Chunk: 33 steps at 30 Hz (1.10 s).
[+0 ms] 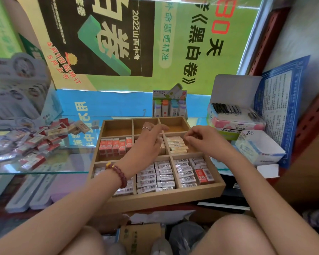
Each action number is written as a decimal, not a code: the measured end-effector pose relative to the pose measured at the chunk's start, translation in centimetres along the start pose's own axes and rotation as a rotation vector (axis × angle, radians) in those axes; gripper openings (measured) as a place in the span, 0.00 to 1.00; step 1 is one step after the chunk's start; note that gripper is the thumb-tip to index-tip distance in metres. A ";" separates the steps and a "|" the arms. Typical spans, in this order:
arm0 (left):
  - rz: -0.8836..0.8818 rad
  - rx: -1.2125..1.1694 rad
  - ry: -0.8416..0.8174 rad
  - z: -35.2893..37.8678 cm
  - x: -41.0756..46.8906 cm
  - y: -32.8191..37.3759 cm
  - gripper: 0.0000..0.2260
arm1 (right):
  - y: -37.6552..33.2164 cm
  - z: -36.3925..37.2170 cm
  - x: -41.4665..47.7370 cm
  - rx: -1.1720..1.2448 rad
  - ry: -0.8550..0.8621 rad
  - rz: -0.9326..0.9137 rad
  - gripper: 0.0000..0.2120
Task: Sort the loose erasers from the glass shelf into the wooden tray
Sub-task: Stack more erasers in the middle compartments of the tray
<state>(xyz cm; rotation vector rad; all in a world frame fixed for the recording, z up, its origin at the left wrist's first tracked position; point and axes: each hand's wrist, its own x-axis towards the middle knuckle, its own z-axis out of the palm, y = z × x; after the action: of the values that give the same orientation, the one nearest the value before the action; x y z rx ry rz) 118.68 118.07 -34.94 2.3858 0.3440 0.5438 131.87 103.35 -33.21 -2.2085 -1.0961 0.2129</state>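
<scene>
Bare knees (234, 234) frame the foreground as a person sits before a shallow wooden tray with square compartments (162, 200), both forearms stretched over it. The left hand (149, 139), with a dark red beaded bracelet (119, 174) at the wrist, hovers with bent fingers over the tray's middle compartment. The right hand (204, 140) bunches its fingertips at the end of a row of cream paper-sleeved erasers (177, 145) in the middle-right compartment. Whether either hand actually grips an eraser cannot be told from here.

Red-and-white "2B" erasers (114, 145) stand in the middle-left compartment, and clear-wrapped barcode erasers (164, 173) fill the front row. A heap of loose red-and-white wrapped erasers (35, 144) waits on the glass shelf (44, 171), left of the tray and well apart from both hands.

The step appears to be squaring up the cream row. Done well, each piece lies flat, label up, ends flush with its neighbours and pressed against the divider, one hand steadying the row while the other nudges.
</scene>
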 end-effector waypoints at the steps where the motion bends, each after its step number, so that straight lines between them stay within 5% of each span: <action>1: -0.003 -0.035 0.007 0.0 -0.1 0.2 0.19 | -0.3 0.1 0.0 0.050 0.004 -0.027 0.04; 7: 0.059 -0.190 0.117 0.5 0.0 0.8 0.30 | -2.7 2.3 0.0 0.277 -0.136 -0.091 0.15; 12: 0.076 -0.233 0.172 -0.6 -0.5 1.1 0.34 | -4.6 3.4 0.7 0.327 -0.032 -0.114 0.11; 16: 0.055 -0.084 0.339 -4.3 -1.5 -0.7 0.18 | -6.8 4.2 1.1 0.239 0.127 -0.159 0.08; 19: -0.160 0.045 0.486 -7.6 -0.9 -5.0 0.03 | -8.0 5.2 1.8 0.255 0.087 -0.131 0.09; 22: -0.375 0.177 0.401 -10.0 -0.1 -11.1 0.11 | -9.0 6.4 2.5 0.211 0.012 -0.120 0.09; 27: -0.323 0.784 0.118 -11.9 0.7 -17.0 0.28 | -10.6 7.7 2.8 0.162 -0.090 -0.169 0.11; 33: -0.283 1.020 0.067 -11.4 1.5 -19.0 0.20 | -12.2 8.8 2.6 0.107 -0.193 -0.216 0.08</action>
<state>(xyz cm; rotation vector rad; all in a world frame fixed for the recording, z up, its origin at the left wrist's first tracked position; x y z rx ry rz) 112.80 139.08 -39.00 3.1777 1.2002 0.3445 121.89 114.88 -32.06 -1.9892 -1.3851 0.3875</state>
